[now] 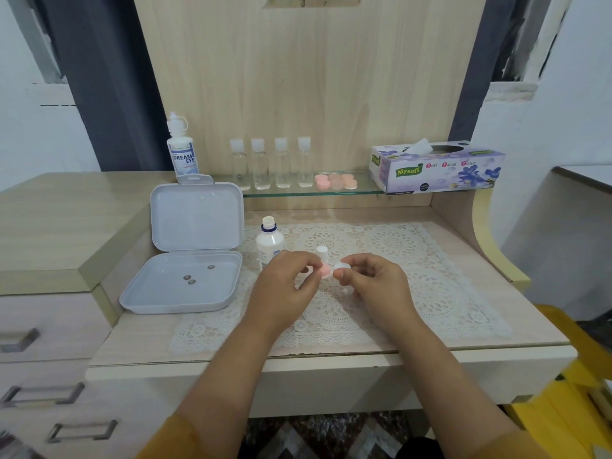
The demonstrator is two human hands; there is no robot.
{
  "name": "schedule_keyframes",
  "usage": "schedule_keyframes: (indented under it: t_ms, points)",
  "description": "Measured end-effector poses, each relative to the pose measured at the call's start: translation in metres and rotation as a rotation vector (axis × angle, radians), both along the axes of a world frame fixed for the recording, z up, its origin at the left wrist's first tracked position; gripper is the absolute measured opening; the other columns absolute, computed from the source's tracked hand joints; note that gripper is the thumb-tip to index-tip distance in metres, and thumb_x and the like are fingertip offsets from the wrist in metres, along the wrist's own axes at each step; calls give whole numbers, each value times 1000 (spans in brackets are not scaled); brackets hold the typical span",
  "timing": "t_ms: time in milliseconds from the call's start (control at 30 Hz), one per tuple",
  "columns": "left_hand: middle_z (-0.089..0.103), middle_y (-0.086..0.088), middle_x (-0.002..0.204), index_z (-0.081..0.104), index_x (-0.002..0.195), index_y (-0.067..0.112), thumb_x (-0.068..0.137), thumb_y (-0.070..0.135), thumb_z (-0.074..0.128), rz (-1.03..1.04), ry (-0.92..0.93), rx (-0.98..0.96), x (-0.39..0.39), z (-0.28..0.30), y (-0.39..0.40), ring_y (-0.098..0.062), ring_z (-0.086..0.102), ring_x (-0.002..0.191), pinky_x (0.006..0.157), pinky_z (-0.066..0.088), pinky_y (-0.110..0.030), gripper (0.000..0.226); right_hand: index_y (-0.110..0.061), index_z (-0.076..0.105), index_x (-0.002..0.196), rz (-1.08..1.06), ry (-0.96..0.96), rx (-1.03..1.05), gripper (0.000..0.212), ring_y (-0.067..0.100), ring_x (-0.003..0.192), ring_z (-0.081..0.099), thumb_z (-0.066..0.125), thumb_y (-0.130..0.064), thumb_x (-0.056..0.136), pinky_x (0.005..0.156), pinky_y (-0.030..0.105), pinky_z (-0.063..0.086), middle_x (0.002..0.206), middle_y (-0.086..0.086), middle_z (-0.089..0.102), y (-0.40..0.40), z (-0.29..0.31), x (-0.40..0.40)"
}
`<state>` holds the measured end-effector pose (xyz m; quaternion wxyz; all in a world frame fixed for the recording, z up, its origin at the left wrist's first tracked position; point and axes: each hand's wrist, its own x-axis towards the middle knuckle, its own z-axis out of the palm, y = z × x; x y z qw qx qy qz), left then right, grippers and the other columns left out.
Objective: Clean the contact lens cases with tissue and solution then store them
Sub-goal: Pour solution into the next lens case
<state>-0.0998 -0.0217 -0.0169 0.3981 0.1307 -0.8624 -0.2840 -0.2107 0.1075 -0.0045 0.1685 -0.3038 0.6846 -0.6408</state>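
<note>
pinching pink lens case (326, 270) between left fingers (309, 264)

You can read "DREAM EYE" on the solution bottle (183, 153) at the back. The tissue box (437, 167) shows "Mysoft" and "Soft Facial Tissue" on its front.

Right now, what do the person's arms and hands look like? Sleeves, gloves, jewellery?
Both hands, left hand and right hand, are bare: no gloves, rings or watch visible. The forearms are bare too. Mustard-yellow sleeves show only at the bottom edge of the frame, ending near the elbows. No markings or logos can be made out on the fabric.
</note>
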Motion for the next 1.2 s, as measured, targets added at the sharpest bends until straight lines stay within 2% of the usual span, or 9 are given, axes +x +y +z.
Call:
schedule_keyframes:
  t_ms: [100, 267, 367, 500, 633, 733, 933, 1033, 1200]
  points:
    - [62, 22, 99, 65, 101, 29, 89, 32, 65, -3, -16, 10, 0, 1, 0, -3, 52, 94, 73, 38, -19, 13, -21, 72, 92, 3, -22, -18, 16, 10, 70, 65, 79, -23, 77, 75, 33, 54, 80, 4, 72, 0, 0, 0]
    - [59, 23, 100, 68, 114, 29, 89, 28, 65, -2, -30, 52, -1, -1, -2, 0, 51, 99, 77, 39, -19, 25, -20, 72, 91, 17, -51, -41, 16, 12, 70, 64, 79, -20, 77, 76, 40, 55, 80, 6, 72, 0, -1, 1]
    - [64, 24, 101, 71, 108, 26, 88, 25, 68, -21, 2, 17, -1, 0, -2, -2, 51, 102, 80, 42, -22, 21, -19, 72, 92, 19, -54, -39, 17, 13, 70, 63, 79, -20, 77, 76, 39, 55, 80, 6, 72, 0, -1, 0]
    - [67, 20, 93, 74, 96, 24, 82, 28, 74, 11, 21, 22, -3, 0, -4, -1, 50, 100, 76, 37, -18, 15, -20, 72, 91, 16, -30, -23, 16, 11, 69, 63, 79, -21, 77, 70, 29, 54, 81, 6, 72, 1, -1, -1]
    - [62, 18, 84, 70, 85, 22, 76, 30, 77, 34, -1, 35, -3, 0, -4, -1, 47, 93, 73, 34, -18, 14, -19, 72, 92, 16, 6, 11, 19, 9, 67, 63, 80, -23, 75, 64, 20, 51, 83, 8, 72, 0, -1, -2]
    - [57, 18, 80, 65, 81, 22, 74, 30, 79, 37, -9, 59, -2, 2, -2, 0, 45, 90, 72, 33, -17, 17, -19, 72, 92, 18, 1, 5, 20, 9, 68, 63, 81, -22, 75, 65, 21, 51, 83, 8, 72, -1, -1, -3]
    - [56, 17, 83, 64, 92, 25, 87, 30, 62, -5, -1, 49, 0, 4, -2, -4, 48, 91, 74, 34, -19, 7, -19, 73, 91, 17, -22, -17, 16, 10, 67, 63, 80, -20, 76, 66, 25, 52, 79, 5, 72, -1, -1, -2]
    - [54, 16, 82, 69, 106, 23, 87, 29, 57, 1, -25, 32, -1, 2, -3, -4, 47, 91, 77, 35, -18, 23, -19, 73, 91, 19, -26, -19, 16, 9, 67, 63, 79, -19, 77, 65, 26, 51, 78, 5, 72, -1, -1, -2]
    - [56, 13, 86, 69, 96, 23, 86, 31, 65, 13, -34, 8, -1, 2, -4, -6, 48, 93, 75, 34, -18, 13, -18, 72, 92, 23, -23, -12, 17, 10, 70, 65, 80, -20, 76, 65, 24, 51, 80, 4, 73, -2, -1, -2]
